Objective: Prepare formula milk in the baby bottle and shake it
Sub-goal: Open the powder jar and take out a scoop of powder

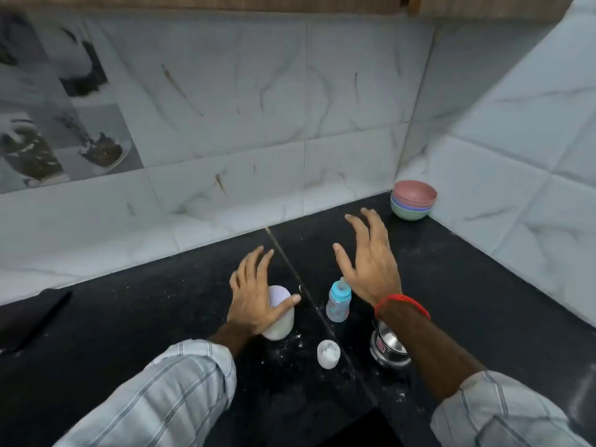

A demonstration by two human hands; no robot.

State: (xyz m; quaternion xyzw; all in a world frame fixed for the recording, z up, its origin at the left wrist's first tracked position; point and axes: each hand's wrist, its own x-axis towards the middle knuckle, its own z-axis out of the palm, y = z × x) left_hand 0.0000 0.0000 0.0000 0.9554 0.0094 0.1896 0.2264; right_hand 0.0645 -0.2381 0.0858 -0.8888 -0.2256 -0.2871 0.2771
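Observation:
A clear baby bottle (338, 305) with a blue collar stands upright on the black counter (161, 321), near the middle. My right hand (367, 262) hovers just above and behind it with fingers spread, holding nothing. Left of the bottle stands a white container (281, 321). My left hand (258, 295) is over its top, thumb across the rim and the other fingers stretched out above it. A small white cup (328, 353) with white powder inside sits in front of the bottle. Specks of powder lie scattered on the counter around it.
A small steel pot (387, 348) stands at the right, partly under my right forearm. A stack of coloured bowls (414, 200) sits in the far right corner against the tiled wall. A dark flat object (29, 314) lies at the left edge.

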